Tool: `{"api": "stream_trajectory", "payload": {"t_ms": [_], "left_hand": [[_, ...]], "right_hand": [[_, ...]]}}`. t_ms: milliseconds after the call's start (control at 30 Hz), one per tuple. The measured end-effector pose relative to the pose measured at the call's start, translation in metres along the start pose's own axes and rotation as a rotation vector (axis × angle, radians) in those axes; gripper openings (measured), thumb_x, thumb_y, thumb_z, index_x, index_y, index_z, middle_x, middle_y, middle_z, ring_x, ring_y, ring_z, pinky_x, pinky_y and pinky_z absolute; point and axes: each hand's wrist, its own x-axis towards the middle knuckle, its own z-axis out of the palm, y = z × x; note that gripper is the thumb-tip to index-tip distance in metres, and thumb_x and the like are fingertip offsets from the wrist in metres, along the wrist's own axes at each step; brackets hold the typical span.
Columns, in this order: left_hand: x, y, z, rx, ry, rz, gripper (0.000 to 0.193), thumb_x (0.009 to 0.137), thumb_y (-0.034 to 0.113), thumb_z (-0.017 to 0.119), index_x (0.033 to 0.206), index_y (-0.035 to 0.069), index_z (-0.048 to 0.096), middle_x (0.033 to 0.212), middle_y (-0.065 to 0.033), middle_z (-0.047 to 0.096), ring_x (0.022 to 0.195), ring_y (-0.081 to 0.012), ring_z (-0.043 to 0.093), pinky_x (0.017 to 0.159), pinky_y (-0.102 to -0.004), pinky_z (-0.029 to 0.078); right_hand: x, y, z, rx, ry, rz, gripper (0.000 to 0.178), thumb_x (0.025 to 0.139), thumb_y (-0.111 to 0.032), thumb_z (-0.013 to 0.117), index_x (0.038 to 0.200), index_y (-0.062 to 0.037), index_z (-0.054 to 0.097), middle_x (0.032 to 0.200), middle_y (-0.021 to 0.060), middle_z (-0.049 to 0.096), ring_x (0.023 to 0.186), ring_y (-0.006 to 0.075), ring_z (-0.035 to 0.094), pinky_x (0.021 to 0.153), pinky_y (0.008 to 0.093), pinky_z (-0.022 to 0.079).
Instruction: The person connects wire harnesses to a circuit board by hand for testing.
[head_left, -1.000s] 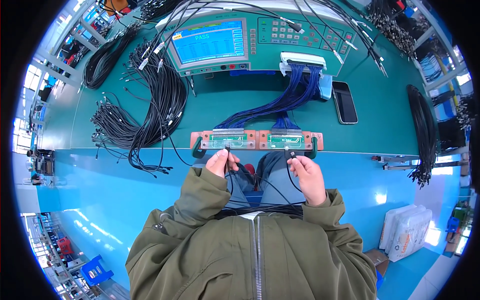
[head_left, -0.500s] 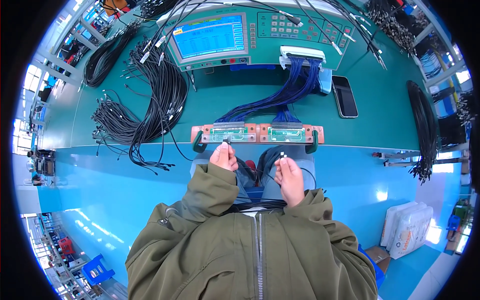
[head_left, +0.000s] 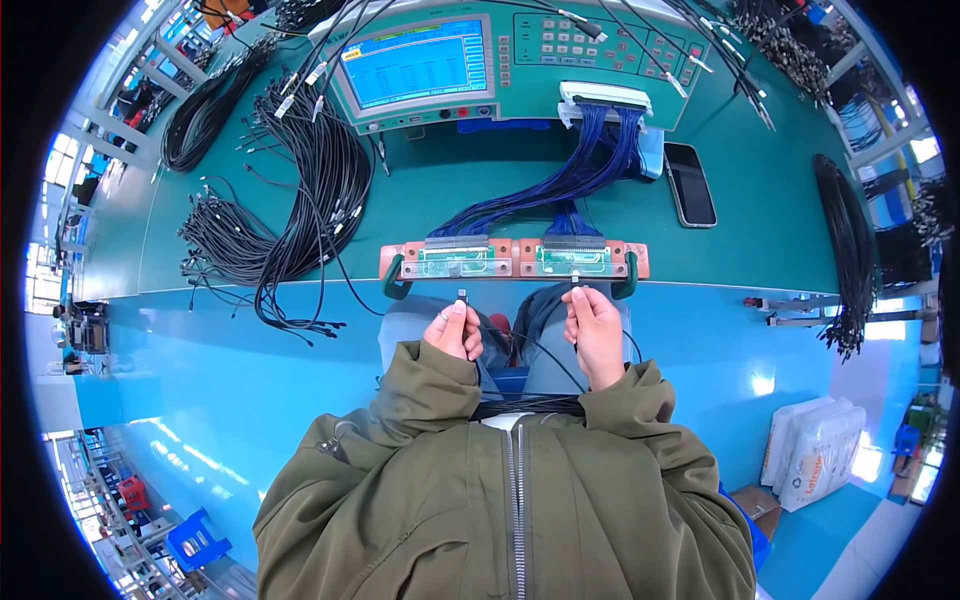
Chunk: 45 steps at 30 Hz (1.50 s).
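Observation:
My left hand (head_left: 455,332) pinches a black cable's connector (head_left: 462,296), its tip pointing up a little short of the left circuit board (head_left: 455,262). In my right hand (head_left: 594,335) is another cable connector (head_left: 576,281), held upright at the front edge of the right circuit board (head_left: 573,262); whether it is plugged in I cannot tell. Both boards sit in an orange-brown test fixture (head_left: 516,262) with green handles at the table's front edge. Black cable (head_left: 545,350) trails between my hands, and more lies across my lap.
Blue wires (head_left: 540,205) run from the fixture to a tester with a lit screen (head_left: 418,68). A large bundle of black cables (head_left: 325,190) lies on the left of the green table (head_left: 440,190). At the right are a phone (head_left: 690,186) and a hanging cable bundle (head_left: 848,250).
My left hand has drawn its connector back from the left board. My right hand has moved up, bringing its connector to the right board's edge.

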Motion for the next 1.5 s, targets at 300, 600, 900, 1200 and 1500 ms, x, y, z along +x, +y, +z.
{"api": "stream_trajectory", "payload": {"t_ms": [300, 600, 900, 1200, 1500], "left_hand": [[0.011, -0.001, -0.003, -0.002, 0.005, 0.021, 0.026, 0.086, 0.025, 0.045, 0.073, 0.003, 0.049, 0.059, -0.0021, 0.039, 0.041, -0.0057, 0.031, 0.033, -0.0191, 0.025], [0.022, 0.002, -0.009, 0.016, 0.041, 0.022, 0.025, 0.085, 0.025, 0.047, 0.073, 0.004, 0.050, 0.060, -0.0024, 0.041, 0.041, -0.0058, 0.031, 0.033, -0.0185, 0.025], [0.025, 0.013, -0.004, 0.055, 0.015, -0.008, 0.023, 0.085, 0.022, 0.047, 0.073, 0.003, 0.050, 0.061, -0.0033, 0.042, 0.044, -0.0071, 0.035, 0.036, -0.0183, 0.029], [0.014, 0.041, -0.085, 0.421, 0.028, 0.125, 0.025, 0.075, 0.004, 0.056, 0.098, -0.004, 0.054, 0.082, -0.0113, 0.057, 0.068, -0.0157, 0.057, 0.063, -0.0222, 0.049], [-0.117, 0.096, -0.264, 2.074, 0.805, -0.565, 0.027, 0.077, 0.016, 0.053, 0.100, 0.002, 0.055, 0.088, -0.0102, 0.060, 0.080, -0.0237, 0.058, 0.069, -0.0345, 0.048]], "right_hand": [[0.000, 0.003, 0.005, 0.044, 0.055, 0.017, 0.017, 0.087, -0.014, 0.043, 0.083, 0.0004, 0.052, 0.062, 0.0007, 0.042, 0.043, 0.0043, 0.034, 0.038, 0.0174, 0.028], [0.002, -0.007, 0.007, 0.048, 0.074, 0.082, 0.017, 0.086, -0.014, 0.046, 0.082, 0.0017, 0.052, 0.063, 0.0014, 0.043, 0.044, 0.0050, 0.035, 0.039, 0.0180, 0.030], [0.009, -0.015, 0.008, 0.074, 0.054, 0.128, 0.018, 0.085, -0.015, 0.047, 0.081, 0.0018, 0.052, 0.063, 0.0019, 0.044, 0.046, 0.0061, 0.039, 0.041, 0.0185, 0.033], [-0.017, -0.041, -0.040, -0.415, -0.079, -0.027, 0.017, 0.082, -0.002, 0.044, 0.093, 0.0046, 0.055, 0.084, 0.0100, 0.056, 0.071, 0.0159, 0.053, 0.066, 0.0220, 0.043], [-0.117, -0.018, -0.316, 0.006, 0.784, -0.289, 0.031, 0.079, -0.013, 0.054, 0.105, 0.0035, 0.047, 0.093, 0.0151, 0.055, 0.084, 0.0197, 0.053, 0.072, 0.0242, 0.044]]}}
